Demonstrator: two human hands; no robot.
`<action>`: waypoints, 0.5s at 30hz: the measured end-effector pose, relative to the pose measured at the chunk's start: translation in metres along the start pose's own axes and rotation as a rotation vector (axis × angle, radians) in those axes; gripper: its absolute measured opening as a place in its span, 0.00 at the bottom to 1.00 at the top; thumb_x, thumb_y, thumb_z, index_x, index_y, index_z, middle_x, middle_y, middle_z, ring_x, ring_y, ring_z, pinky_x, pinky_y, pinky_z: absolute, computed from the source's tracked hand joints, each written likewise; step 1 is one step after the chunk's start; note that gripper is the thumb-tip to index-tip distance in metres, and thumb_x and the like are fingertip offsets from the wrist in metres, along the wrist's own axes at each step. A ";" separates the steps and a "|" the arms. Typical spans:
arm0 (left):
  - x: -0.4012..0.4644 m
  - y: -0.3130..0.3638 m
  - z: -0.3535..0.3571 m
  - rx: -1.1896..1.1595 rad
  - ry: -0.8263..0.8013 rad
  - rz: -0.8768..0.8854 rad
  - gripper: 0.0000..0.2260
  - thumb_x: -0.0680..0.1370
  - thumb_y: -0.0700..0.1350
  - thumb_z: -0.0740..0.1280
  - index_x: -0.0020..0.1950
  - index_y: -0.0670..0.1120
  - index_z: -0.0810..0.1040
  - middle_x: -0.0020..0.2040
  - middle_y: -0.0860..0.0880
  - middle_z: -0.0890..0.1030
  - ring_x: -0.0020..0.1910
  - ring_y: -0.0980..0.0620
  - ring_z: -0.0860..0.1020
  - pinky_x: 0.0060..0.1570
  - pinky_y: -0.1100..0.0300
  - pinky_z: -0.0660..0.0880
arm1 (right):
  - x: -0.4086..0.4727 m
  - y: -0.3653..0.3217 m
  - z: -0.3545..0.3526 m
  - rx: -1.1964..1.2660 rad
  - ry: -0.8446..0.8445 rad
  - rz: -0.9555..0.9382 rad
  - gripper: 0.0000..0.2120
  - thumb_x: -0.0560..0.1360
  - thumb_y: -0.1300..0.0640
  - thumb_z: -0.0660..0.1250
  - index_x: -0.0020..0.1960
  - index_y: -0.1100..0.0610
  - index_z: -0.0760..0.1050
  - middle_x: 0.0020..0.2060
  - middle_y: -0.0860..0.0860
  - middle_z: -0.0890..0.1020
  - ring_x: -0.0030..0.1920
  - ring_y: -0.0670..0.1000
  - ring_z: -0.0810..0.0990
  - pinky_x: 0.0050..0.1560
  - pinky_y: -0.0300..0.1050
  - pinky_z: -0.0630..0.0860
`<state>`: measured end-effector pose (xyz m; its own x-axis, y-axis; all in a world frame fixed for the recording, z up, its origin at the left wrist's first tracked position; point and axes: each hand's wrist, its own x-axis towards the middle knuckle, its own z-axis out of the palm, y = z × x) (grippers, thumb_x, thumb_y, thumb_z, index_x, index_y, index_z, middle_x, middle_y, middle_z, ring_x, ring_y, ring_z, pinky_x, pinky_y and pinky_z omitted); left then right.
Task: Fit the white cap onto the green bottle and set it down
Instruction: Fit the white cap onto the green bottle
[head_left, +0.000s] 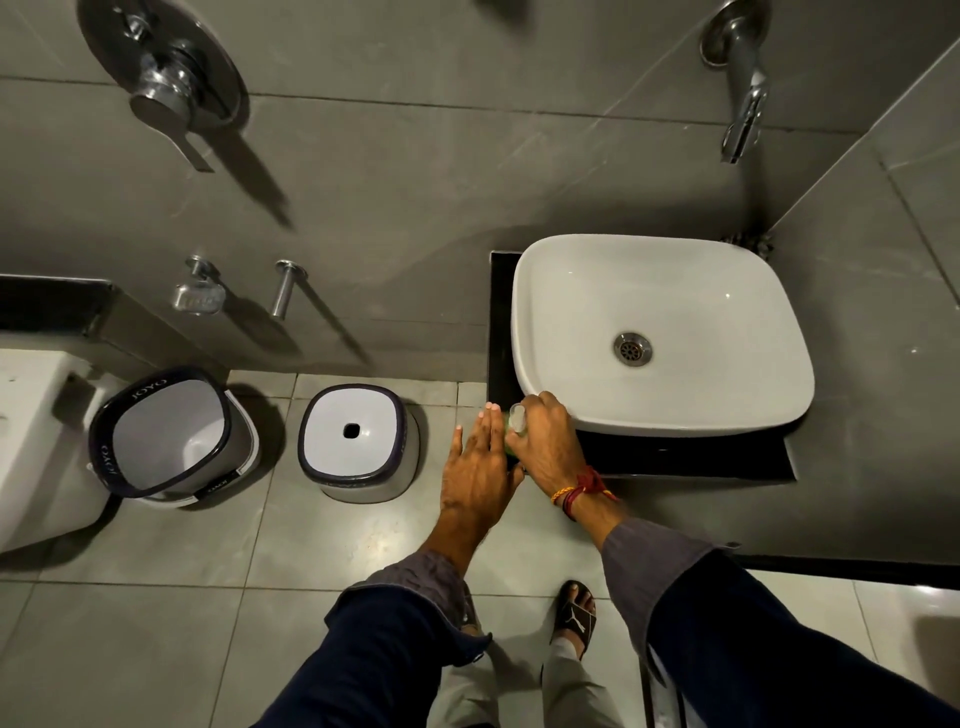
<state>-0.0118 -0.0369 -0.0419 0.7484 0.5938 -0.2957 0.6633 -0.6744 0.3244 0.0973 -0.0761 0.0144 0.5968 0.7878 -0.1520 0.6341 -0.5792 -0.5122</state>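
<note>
A green bottle (508, 434) is seen only as a thin sliver between the two hands, held out beyond the front left corner of the black counter (727, 457), just beside the front left corner of the white basin (660, 332) and above the tiled floor (156, 597). The right hand (545, 441) is curled around the bottle's upper part, fingers closed, and the white cap (518, 419) is glimpsed as a pale, translucent shape at the top of this grip; whether the cap is fully seated on the bottle cannot be told. The left hand (480, 467) is laid flat against the bottle's left side, its fingers extended and held together, so that the bottle is pressed rather than gripped by it. Red and yellow threads (582, 491) are worn on the right wrist, and dark sleeves cover both forearms. The basin is set on the counter against the grey tiled wall, with a chrome spout (743, 104) mounted on the wall above it. On the floor to the left, a white stool (358, 441) with a dark rim and a bucket (166, 431) of matching colours are placed side by side, well apart from the hands. A sandalled foot (574, 613) is visible below the hands.
</note>
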 end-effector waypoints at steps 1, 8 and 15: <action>0.001 0.000 -0.001 -0.003 -0.002 -0.001 0.38 0.84 0.62 0.53 0.83 0.43 0.40 0.85 0.45 0.45 0.85 0.48 0.45 0.83 0.46 0.44 | -0.001 0.000 0.001 0.011 0.010 0.014 0.15 0.74 0.58 0.70 0.59 0.64 0.78 0.55 0.59 0.80 0.55 0.56 0.80 0.58 0.47 0.79; 0.004 -0.005 -0.004 -0.149 -0.009 0.030 0.35 0.85 0.54 0.60 0.84 0.46 0.44 0.85 0.46 0.49 0.84 0.46 0.50 0.84 0.45 0.50 | -0.002 0.007 -0.002 0.066 0.028 -0.003 0.12 0.77 0.58 0.69 0.58 0.63 0.79 0.54 0.58 0.81 0.54 0.56 0.80 0.54 0.42 0.78; 0.007 -0.013 -0.017 -0.400 0.070 0.018 0.26 0.81 0.43 0.69 0.79 0.45 0.66 0.76 0.45 0.74 0.73 0.44 0.73 0.73 0.47 0.72 | 0.006 0.016 -0.008 0.077 -0.107 -0.179 0.11 0.74 0.61 0.73 0.55 0.61 0.81 0.51 0.56 0.82 0.51 0.54 0.81 0.50 0.38 0.74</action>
<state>-0.0148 -0.0168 -0.0325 0.7496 0.6211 -0.2289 0.5898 -0.4697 0.6569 0.1153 -0.0824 0.0120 0.4204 0.8966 -0.1394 0.6831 -0.4138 -0.6017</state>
